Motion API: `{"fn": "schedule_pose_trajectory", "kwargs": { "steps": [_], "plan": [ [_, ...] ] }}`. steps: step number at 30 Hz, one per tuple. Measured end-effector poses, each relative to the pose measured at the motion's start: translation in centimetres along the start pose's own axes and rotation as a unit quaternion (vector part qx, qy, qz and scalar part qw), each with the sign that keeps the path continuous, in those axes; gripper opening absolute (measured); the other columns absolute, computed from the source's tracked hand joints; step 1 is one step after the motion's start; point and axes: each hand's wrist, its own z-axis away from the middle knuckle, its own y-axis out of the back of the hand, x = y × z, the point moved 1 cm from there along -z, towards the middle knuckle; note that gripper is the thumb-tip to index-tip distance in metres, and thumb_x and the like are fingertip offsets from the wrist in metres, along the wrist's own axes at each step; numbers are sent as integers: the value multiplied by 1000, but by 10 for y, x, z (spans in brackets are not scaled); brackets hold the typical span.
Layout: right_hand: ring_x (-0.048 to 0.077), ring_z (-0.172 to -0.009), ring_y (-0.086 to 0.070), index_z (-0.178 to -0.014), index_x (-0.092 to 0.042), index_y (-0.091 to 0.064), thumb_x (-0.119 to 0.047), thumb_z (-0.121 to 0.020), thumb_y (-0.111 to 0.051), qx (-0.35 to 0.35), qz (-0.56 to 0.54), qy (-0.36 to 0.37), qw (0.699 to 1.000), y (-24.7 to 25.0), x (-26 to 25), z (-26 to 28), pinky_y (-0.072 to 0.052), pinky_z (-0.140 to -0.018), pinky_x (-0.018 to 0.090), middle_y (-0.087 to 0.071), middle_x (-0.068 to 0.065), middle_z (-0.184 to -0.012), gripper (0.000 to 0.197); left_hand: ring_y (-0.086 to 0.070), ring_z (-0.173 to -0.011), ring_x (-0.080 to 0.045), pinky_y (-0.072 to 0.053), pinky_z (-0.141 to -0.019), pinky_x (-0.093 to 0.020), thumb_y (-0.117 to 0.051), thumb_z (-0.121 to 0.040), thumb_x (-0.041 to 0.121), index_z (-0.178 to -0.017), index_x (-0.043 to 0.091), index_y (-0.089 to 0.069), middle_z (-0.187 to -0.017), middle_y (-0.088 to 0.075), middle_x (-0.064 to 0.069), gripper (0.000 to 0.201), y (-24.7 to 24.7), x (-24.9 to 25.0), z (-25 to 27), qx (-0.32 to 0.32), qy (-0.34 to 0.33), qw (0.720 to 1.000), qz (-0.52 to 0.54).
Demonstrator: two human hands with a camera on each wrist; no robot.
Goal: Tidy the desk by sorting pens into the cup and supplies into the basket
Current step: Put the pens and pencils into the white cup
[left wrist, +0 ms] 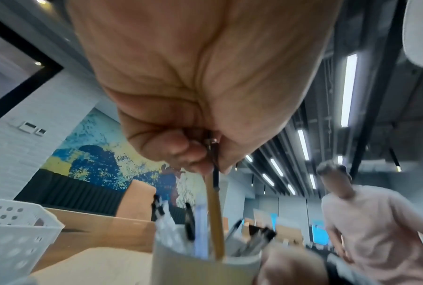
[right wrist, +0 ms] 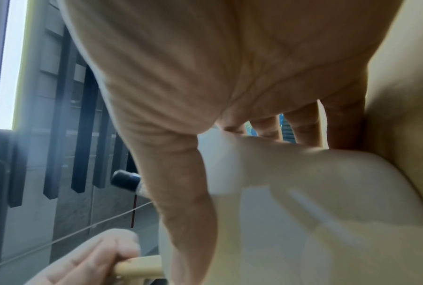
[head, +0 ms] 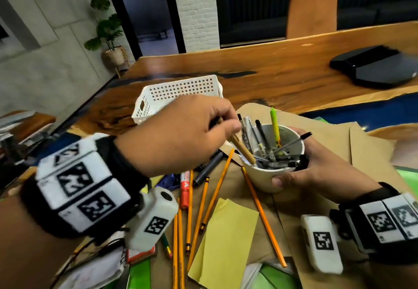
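Left hand point(head: 181, 134) pinches a tan pen point(head: 243, 148), tip inside the white cup point(head: 262, 177) gripped by the right hand point(head: 321, 168).

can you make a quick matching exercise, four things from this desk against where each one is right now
Things:
1. tan pen
2. white cup
3. white basket
4. red marker

Places:
a. lying on the brown paper among pencils
b. gripped by the right hand
c. pinched by the left hand, tip in the cup
d. standing on the desk behind the left hand

Pairs: 1-c, 2-b, 3-d, 4-a
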Motion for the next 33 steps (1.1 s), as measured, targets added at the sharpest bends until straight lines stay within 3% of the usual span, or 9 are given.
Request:
{"fn": "schedule_pose_trajectory", "kwargs": {
  "steps": [2, 5, 9, 12, 15, 18, 21, 27, 33],
  "plan": [
    [10, -114, -65, -141, -28, -43, -10, -56, -93, 1, 1, 2, 1000, -1, -1, 1, -51, -98, 31, -68, -9, -122, 101, -54, -71, 1, -37, -58, -13, -53, -102, 40, -96, 31, -67, -75, -60, 13, 17, -23, -2, -8, -39, -22, 997, -56],
    [7, -110, -66, -135, -22, -51, -5, -60, -89, -7, 9, 9, 1000, -2, -4, 3, -51, -94, 22, -70, -8, -119, 86, -54, -84, -8, -43, -71, -30, -51, -102, 43, -101, 33, -67, -90, -59, 12, 18, -48, -5, -15, -38, -71, 992, -101],
    [9, -107, -68, -130, -14, -57, -1, -63, -88, -17, 8, 6, 1000, -2, -7, 2, -52, -89, 19, -73, -3, -116, 74, -51, -76, 3, -41, -66, -24, -57, -96, 56, -126, 45, -65, -80, -54, 21, 34, -51, -6, -10, -22, -58, 997, -51],
    [9, -105, -69, -127, -13, -59, 3, -62, -84, -23, 3, 13, 1000, -4, -9, 1, -49, -82, 11, -74, -5, -113, 71, -48, -57, 2, -35, -55, -19, -58, -97, 50, -126, 45, -65, -61, -53, 21, 30, -32, -20, 2, 29, 8, 998, 59],
    [8, -107, -68, -129, -16, -57, 2, -59, -85, -20, 4, 21, 1000, -3, -8, 0, -49, -84, 11, -74, -5, -115, 77, -52, -58, -2, -36, -55, -27, -62, -97, 42, -96, 33, -70, -63, -58, 11, 13, 0, -70, 6, 74, 126, 989, -8],
    [9, -108, -68, -129, -19, -57, -1, -57, -87, -14, 11, 18, 1000, -3, -5, -1, -50, -86, 13, -73, -4, -116, 80, -62, -62, -13, -37, -53, -26, -67, -92, 43, -78, 20, -72, -65, -67, 4, 28, 22, -138, 15, -18, 267, 957, -113],
    [7, -106, -68, -129, -23, -56, -3, -54, -87, -6, 13, 12, 1000, -4, -4, 0, -50, -83, 11, -72, -7, -116, 84, -52, -40, -13, -36, -40, -19, -66, -94, 42, -76, 8, -69, -53, -67, -4, 38, 16, -175, 35, -111, 377, 915, -90],
    [-2, -99, -67, -120, -31, -55, 0, -50, -84, 16, 16, 12, 1000, -7, -7, 0, -48, -74, 5, -72, -19, -107, 82, -46, -30, -11, -29, -35, -17, -57, -98, 51, -82, 7, -64, -44, -58, -1, 47, -15, -193, 48, -97, 476, 874, 13],
    [3, -104, -67, -127, -28, -55, -4, -52, -87, 7, 18, 16, 1000, -4, -3, 0, -50, -79, 8, -72, -12, -114, 86, -46, -33, -15, -38, -38, -19, -69, -90, 20, -78, 1, -68, -54, -61, -11, 23, -28, -204, 45, -71, 507, 855, 89]
  ]
}}
